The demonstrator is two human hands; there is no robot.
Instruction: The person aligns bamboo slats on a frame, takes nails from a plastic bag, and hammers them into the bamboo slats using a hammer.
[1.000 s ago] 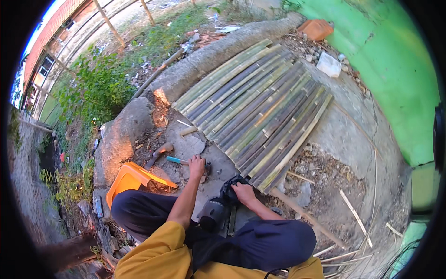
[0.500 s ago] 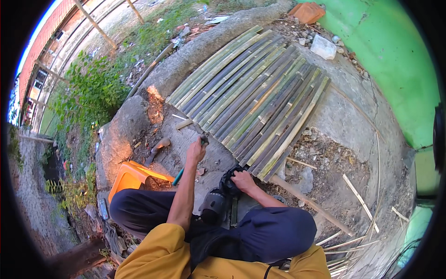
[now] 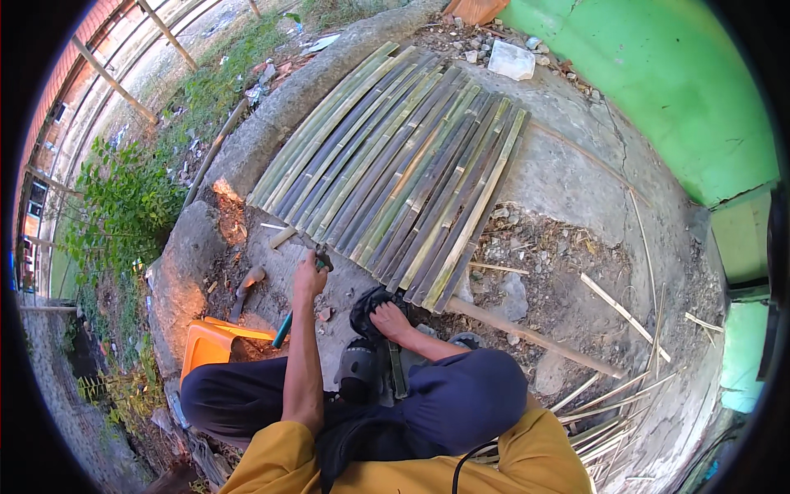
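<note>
My left hand (image 3: 309, 278) is closed around a teal-handled hammer (image 3: 282, 329), close to its dark head. The handle runs back behind my wrist, and the head is partly hidden by my fingers. My right hand (image 3: 390, 321) grips a crumpled black plastic bag (image 3: 362, 313) above my shoes. In front of me lies a panel of split bamboo slats (image 3: 387, 173), green, dark brown and pale yellow, set side by side. Its near edge is just beyond both hands. The bag touches or nearly touches that edge; which one I cannot tell.
An orange plastic stool (image 3: 206, 346) and a wooden-handled tool (image 3: 247, 290) are at left. Under the panel's near right corner, a wooden pole (image 3: 543, 342) sticks out. Thin bamboo strips (image 3: 613, 440) litter the right side. A green wall (image 3: 634, 90) stands at far right.
The whole view has shifted, so the panel and my hands appear farther left. Both hands keep their holds, with the left still near the panel's near left corner.
</note>
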